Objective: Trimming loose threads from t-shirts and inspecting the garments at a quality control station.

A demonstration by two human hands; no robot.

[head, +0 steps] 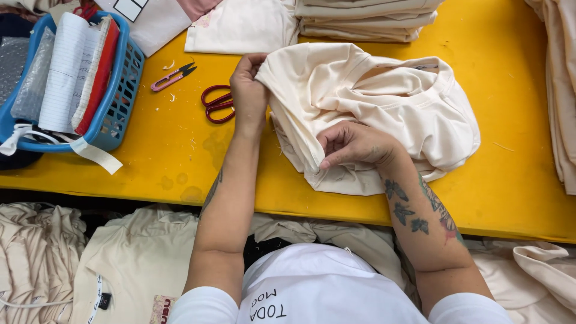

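Observation:
A crumpled cream garment lies on the yellow table in front of me. My left hand pinches a folded edge of the garment at its upper left. Lower down, my right hand rests on the cloth with thumb and fingers closed on a seam. Red-handled scissors lie on the table just left of my left hand, partly hidden by it. Further left lie small pink thread snips.
A blue plastic basket with papers and plastic bags stands at the far left. Stacks of folded cream garments sit along the table's far edge and right side. More cream garments are piled below the table's near edge.

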